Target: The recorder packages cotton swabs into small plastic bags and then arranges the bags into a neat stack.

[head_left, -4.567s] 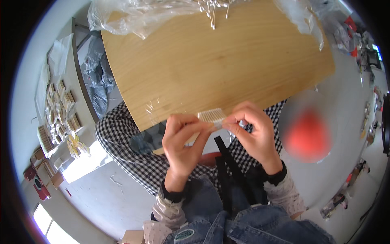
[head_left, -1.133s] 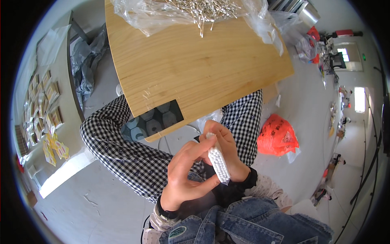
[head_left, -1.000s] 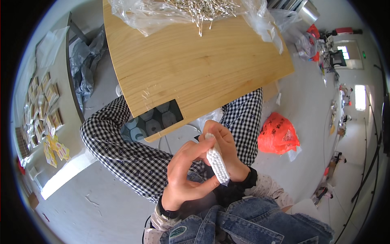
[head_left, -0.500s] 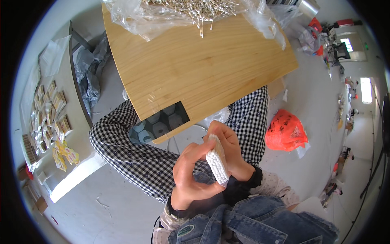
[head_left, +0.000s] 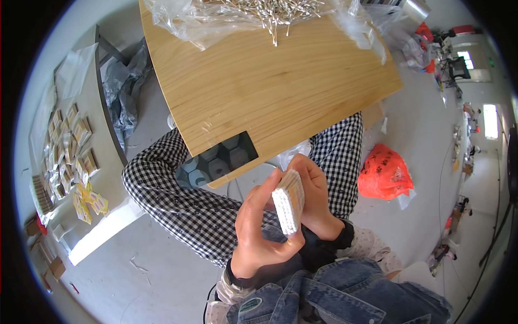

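Observation:
Between my two hands, above my lap, is a flat pack of cotton swabs (head_left: 289,204), its white cotton tips facing up and toward me. My left hand (head_left: 258,229) grips its left side and lower end, thumb at the bottom and fingers along the upper edge. From the right, my right hand (head_left: 315,197) closes round the pack's far side; some of those fingers are hidden behind it. A wooden table (head_left: 270,86) stands just beyond. At its far edge, a heap of loose cotton swabs (head_left: 280,12) lies on clear plastic film (head_left: 178,21).
On a side table at left lie several finished-looking swab packs (head_left: 67,148) and yellow printed cards (head_left: 89,201). A red plastic bag (head_left: 384,173) sits on the floor at right. A dark tray with round hollows (head_left: 221,159) shows at the table's notched near corner. Grey plastic sheeting (head_left: 125,97) hangs at left.
The pack has turned a little in my hands, showing more of its side with the swab sticks. My left fingers have straightened along its edge. The whole view has shifted slightly.

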Demonstrator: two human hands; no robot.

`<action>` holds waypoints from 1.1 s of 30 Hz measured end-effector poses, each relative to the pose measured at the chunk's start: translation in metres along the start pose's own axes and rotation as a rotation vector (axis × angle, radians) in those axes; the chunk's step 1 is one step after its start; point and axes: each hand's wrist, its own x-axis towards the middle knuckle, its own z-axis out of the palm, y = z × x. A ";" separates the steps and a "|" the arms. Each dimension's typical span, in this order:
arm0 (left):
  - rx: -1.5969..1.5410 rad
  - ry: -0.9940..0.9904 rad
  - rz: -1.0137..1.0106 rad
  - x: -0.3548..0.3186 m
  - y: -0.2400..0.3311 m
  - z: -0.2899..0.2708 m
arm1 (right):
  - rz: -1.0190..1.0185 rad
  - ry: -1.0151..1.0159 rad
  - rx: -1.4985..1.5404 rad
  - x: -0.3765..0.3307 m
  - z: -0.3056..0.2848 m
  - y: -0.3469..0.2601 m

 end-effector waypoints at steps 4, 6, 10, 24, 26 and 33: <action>0.024 0.009 -0.025 0.001 0.003 0.001 | 0.013 0.038 -0.014 0.000 0.002 -0.001; 0.049 0.019 -0.016 0.001 0.004 0.002 | 0.015 0.041 -0.018 -0.001 0.002 0.000; 0.094 0.117 0.037 0.005 0.001 0.007 | 0.001 0.038 -0.018 -0.001 0.004 0.001; -0.065 0.129 -0.112 0.004 -0.012 0.012 | 0.172 0.329 0.123 -0.002 0.021 -0.020; -0.143 0.105 -0.168 0.004 -0.012 0.012 | 0.213 0.382 0.146 -0.002 0.026 -0.025; -0.269 0.131 -0.283 0.001 -0.015 0.015 | 0.198 0.306 0.162 -0.003 0.021 -0.021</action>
